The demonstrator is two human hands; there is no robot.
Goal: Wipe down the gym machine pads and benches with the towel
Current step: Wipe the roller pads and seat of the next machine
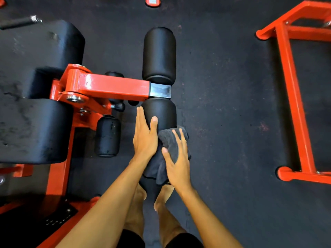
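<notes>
At nine o'clock in the view lie two broad black seat pads (30, 131) of a red gym machine, their covers scuffed and worn. A red arm (111, 86) runs from between them toward the centre. Just under it, at about eight o'clock from the centre, a small roller pad (107, 136) hangs by the frame.

The arm ends in a black metal sleeve (160, 90). A far roller pad (159, 54) sticks out from it toward twelve o'clock, and a near roller pad (161, 111) toward six o'clock, both in one line.

The left hand (144, 140) lies flat along the nine o'clock side of the near roller pad. Its fingers are straight and together, its thumb reaches over the top, and it grips nothing.

The towel (167, 138), dark grey and bunched, is draped over the near roller pad's three o'clock side and its end toward the person, touching the left hand's thumb edge.

The right hand (179, 163) presses on the towel with fingers spread and straight, palm down, holding the cloth against the pad rather than pinching it.

Below the hands, at six o'clock, two bare feet (138, 192) stand on the dark rubber floor (223, 113), partly hidden by the pad and the forearms.

At three o'clock, well apart from the hands, a red frame (295, 97) of another machine rests on the floor.
</notes>
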